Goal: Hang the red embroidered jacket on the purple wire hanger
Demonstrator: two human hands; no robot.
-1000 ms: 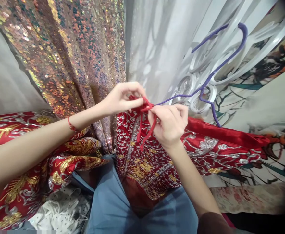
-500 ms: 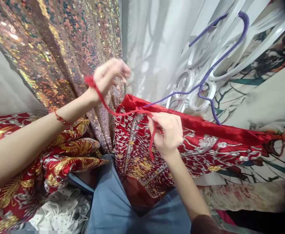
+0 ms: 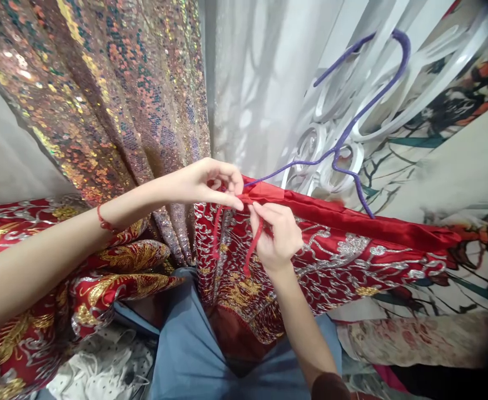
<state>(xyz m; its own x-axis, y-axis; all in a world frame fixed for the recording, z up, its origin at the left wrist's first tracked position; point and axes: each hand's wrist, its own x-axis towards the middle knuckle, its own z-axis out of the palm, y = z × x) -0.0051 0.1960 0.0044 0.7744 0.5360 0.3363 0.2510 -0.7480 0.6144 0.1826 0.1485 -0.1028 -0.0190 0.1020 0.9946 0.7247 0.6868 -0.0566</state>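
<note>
A red garment point(image 3: 344, 250) with silver and gold embroidery hangs over a purple hanger point(image 3: 354, 119) in front of me. At its top left corner are thin red ties point(image 3: 254, 241). My left hand point(image 3: 204, 183) pinches one tie at the corner, fingers closed on it. My right hand point(image 3: 275, 236) sits just below and to the right, pinching the other tie, whose loose end hangs down past the palm. The two hands nearly touch at the knot point.
A sequined fabric point(image 3: 102, 94) hangs at the upper left, a white sheer curtain point(image 3: 252, 83) behind. White ornate metalwork point(image 3: 344, 128) holds the hanger. More red embroidered cloth point(image 3: 39, 289) lies at the left, a white dotted cloth point(image 3: 106, 366) below it.
My left hand, which had pulled a red tie up and to the left, has come back down to the garment corner beside my right hand. The right hand stayed about in place.
</note>
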